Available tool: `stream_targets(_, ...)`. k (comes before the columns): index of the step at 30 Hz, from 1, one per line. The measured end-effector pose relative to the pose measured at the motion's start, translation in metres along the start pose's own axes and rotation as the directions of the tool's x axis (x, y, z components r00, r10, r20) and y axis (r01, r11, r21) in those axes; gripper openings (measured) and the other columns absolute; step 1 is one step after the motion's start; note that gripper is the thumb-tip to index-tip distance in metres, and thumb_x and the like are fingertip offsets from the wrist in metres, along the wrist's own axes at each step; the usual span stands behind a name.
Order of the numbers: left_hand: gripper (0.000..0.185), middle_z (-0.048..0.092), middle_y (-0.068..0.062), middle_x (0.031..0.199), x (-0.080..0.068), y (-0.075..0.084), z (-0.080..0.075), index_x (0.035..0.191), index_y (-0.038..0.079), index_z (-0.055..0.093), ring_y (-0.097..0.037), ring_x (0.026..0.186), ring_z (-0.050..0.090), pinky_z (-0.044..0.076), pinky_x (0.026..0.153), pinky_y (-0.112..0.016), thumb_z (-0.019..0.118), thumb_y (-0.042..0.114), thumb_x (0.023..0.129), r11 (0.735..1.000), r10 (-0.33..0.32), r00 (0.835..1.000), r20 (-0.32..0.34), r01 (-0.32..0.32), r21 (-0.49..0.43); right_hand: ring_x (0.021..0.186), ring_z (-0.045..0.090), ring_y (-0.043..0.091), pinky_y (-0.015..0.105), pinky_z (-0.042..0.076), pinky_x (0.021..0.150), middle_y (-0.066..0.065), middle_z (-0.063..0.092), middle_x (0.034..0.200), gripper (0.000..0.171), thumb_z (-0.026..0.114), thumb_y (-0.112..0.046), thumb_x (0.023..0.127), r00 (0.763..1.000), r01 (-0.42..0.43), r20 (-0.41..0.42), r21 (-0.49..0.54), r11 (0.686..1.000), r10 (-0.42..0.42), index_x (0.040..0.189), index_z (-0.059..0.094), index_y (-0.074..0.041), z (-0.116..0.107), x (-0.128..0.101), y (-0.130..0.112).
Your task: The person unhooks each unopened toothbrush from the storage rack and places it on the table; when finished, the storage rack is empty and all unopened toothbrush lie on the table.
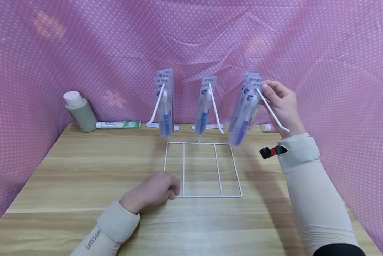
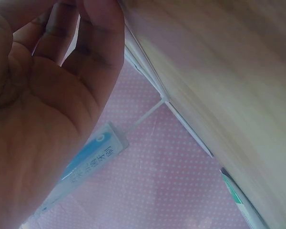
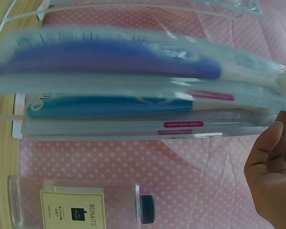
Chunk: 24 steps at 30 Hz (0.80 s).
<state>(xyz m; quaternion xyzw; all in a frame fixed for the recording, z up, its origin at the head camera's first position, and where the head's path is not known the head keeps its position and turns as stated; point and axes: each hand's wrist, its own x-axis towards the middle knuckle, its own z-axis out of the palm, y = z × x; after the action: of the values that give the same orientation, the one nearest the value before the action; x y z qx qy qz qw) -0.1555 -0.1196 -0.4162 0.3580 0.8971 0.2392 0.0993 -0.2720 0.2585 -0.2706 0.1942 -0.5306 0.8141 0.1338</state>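
A white wire display rack (image 1: 221, 174) stands on the wooden table, its flat base toward me and its hooks angled forward. Packaged toothbrushes hang from three hooks: a blue one in front at left (image 1: 166, 117), a blue one in the middle (image 1: 204, 113), and a purple one (image 1: 242, 124) in front of others at right. My right hand (image 1: 282, 106) pinches the upper edge of the right-hand packs between thumb and fingers, beside the hook. My left hand (image 1: 157, 186) grips the base's near left corner with curled fingers; its fingertips are partly hidden in the left wrist view.
At the back left stand a grey-green bottle (image 1: 84, 113) with a white cap and a lying toothpaste tube (image 1: 119, 124). White label strips (image 1: 207, 127) lie behind the rack. In the right wrist view a clear bottle (image 3: 117, 205) shows. Pink dotted cloth (image 1: 191, 35) hangs around the table.
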Motion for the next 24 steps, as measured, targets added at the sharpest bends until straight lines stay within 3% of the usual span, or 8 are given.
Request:
stream_targets(10, 0.024, 0.063, 0.011, 0.076, -0.001, 0.001, -0.002, 0.077, 0.020, 0.068, -0.007, 0.074, 0.056, 0.050, 0.073, -0.028, 0.080, 0.002, 0.088, 1.000, -0.013, 1.000, 0.000, 0.013, 0.011, 0.083, 0.071, 0.014, 0.023, 0.061, 0.078, 0.007, 0.075, 0.096, 0.012, 0.074, -0.003, 0.097, 1.000, 0.017, -0.021, -0.147, 0.989, -0.020, 0.108, 0.075, 0.002, 0.005, -0.026, -0.019)
stream_targets(17, 0.023, 0.063, 0.011, 0.076, -0.001, 0.001, -0.002, 0.078, 0.020, 0.068, -0.006, 0.073, 0.056, 0.050, 0.072, -0.028, 0.080, 0.003, 0.087, 1.000, -0.008, 1.000, -0.003, 0.008, 0.017, 0.081, 0.071, 0.014, 0.022, 0.060, 0.079, 0.007, 0.075, 0.095, 0.012, 0.069, 0.002, 0.099, 0.997, 0.074, -0.012, -0.234, 0.969, -0.079, 0.110, 0.073, 0.004, 0.008, -0.055, -0.029)
stream_targets(24, 0.022, 0.063, 0.012, 0.076, -0.001, 0.002, -0.001, 0.078, 0.020, 0.069, -0.006, 0.074, 0.056, 0.050, 0.073, -0.028, 0.080, 0.004, 0.088, 1.000, -0.017, 1.000, 0.007, 0.017, 0.014, 0.082, 0.070, 0.015, 0.021, 0.059, 0.075, 0.010, 0.074, 0.095, 0.013, 0.062, 0.010, 0.100, 0.988, 0.153, 0.004, -0.161, 0.975, -0.154, 0.109, 0.071, 0.009, 0.011, -0.082, -0.034)
